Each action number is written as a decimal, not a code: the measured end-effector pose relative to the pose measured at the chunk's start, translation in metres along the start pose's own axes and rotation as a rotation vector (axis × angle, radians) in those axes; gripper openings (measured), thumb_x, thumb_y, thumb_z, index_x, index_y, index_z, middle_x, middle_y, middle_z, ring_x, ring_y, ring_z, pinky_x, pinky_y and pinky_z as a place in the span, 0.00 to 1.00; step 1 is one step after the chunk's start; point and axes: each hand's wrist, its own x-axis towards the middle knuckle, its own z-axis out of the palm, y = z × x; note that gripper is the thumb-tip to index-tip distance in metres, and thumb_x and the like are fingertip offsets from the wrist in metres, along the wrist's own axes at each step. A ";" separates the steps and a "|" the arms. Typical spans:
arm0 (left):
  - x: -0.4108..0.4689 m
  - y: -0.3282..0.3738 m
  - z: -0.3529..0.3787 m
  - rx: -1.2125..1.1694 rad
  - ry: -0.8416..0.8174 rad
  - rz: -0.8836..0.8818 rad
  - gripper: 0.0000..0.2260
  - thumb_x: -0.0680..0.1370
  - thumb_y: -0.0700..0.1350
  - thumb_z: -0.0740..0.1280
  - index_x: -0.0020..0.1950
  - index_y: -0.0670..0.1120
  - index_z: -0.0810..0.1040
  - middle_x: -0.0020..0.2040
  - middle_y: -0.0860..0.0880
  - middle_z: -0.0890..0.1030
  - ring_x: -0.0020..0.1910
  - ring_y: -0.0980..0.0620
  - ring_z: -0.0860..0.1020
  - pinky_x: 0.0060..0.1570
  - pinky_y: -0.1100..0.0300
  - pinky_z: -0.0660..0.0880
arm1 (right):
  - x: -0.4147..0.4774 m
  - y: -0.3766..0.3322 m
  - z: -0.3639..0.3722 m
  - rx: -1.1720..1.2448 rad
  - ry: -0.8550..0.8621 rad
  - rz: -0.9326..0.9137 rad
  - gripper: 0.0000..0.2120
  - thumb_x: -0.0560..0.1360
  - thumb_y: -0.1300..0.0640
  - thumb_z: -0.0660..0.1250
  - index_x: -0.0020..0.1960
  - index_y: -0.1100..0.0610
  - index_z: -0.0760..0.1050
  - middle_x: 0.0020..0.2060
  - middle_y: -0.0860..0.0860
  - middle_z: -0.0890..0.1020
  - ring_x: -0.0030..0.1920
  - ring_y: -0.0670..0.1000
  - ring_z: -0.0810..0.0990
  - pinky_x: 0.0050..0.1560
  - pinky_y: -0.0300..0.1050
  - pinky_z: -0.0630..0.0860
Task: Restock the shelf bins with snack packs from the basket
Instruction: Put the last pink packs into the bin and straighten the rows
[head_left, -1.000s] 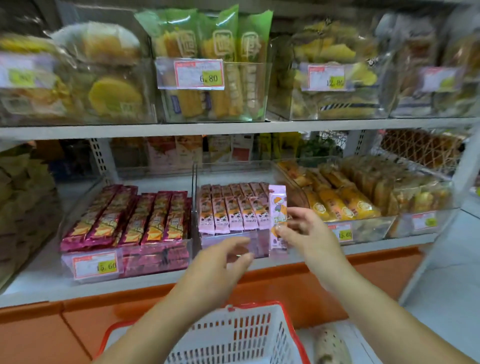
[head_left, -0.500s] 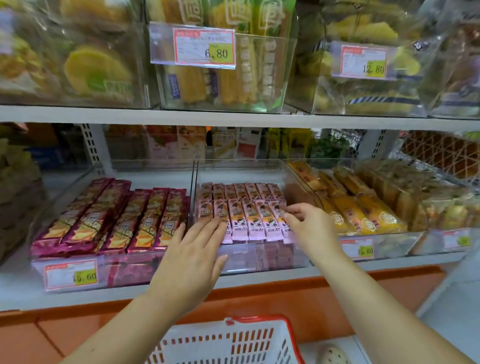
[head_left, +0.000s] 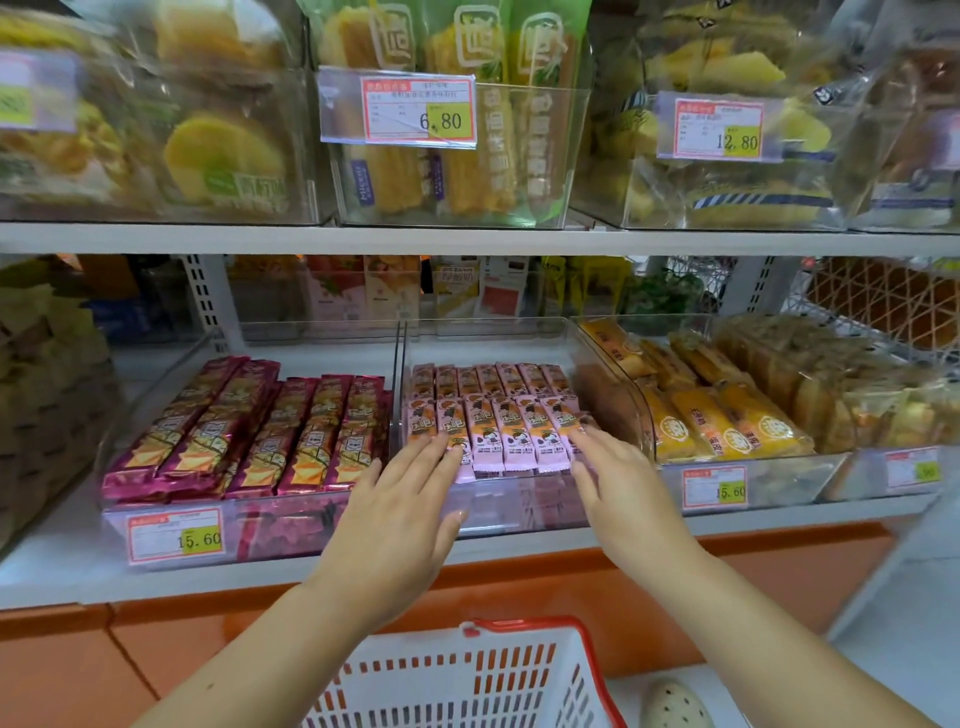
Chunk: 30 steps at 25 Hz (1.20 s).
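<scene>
Light pink snack packs (head_left: 511, 431) lie in two neat rows inside a clear bin (head_left: 524, 506) at the middle of the lower shelf. My left hand (head_left: 402, 506) rests flat with fingers spread, its fingertips touching the front row's left packs. My right hand (head_left: 621, 486) is also flat and spread, fingertips on the front row's right end. Neither hand holds a pack. A white basket with a red rim (head_left: 483, 675) sits low in front of me; I cannot see into it.
A clear bin of magenta snack bars (head_left: 249, 431) stands to the left, one of yellow-orange cakes (head_left: 727, 415) to the right. The upper shelf (head_left: 467, 239) carries bins of corn and pastry packs. An orange base panel (head_left: 156, 644) runs below.
My right hand laid the upright pink pack down into the front row and let go. Both hands now lie flat on the row's ends. The view has moved closer to the shelf.
</scene>
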 end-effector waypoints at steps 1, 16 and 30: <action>-0.001 0.001 -0.002 -0.032 -0.018 -0.003 0.28 0.78 0.60 0.47 0.75 0.49 0.65 0.74 0.51 0.67 0.72 0.52 0.67 0.66 0.49 0.67 | 0.001 0.001 0.000 -0.035 -0.011 -0.002 0.21 0.83 0.54 0.52 0.76 0.50 0.60 0.74 0.48 0.65 0.73 0.49 0.62 0.72 0.44 0.60; 0.019 0.032 -0.010 0.002 0.083 0.133 0.28 0.81 0.59 0.47 0.78 0.45 0.54 0.78 0.47 0.53 0.77 0.50 0.53 0.74 0.55 0.45 | -0.001 -0.021 0.016 -0.209 -0.134 -0.125 0.28 0.79 0.36 0.46 0.76 0.37 0.40 0.77 0.43 0.39 0.76 0.54 0.32 0.74 0.55 0.36; 0.015 0.018 -0.016 0.031 0.049 0.048 0.29 0.82 0.58 0.48 0.79 0.47 0.45 0.79 0.48 0.46 0.78 0.51 0.45 0.74 0.54 0.37 | 0.001 -0.021 0.009 -0.181 -0.134 -0.138 0.26 0.80 0.37 0.47 0.76 0.36 0.44 0.78 0.43 0.43 0.77 0.53 0.34 0.74 0.56 0.35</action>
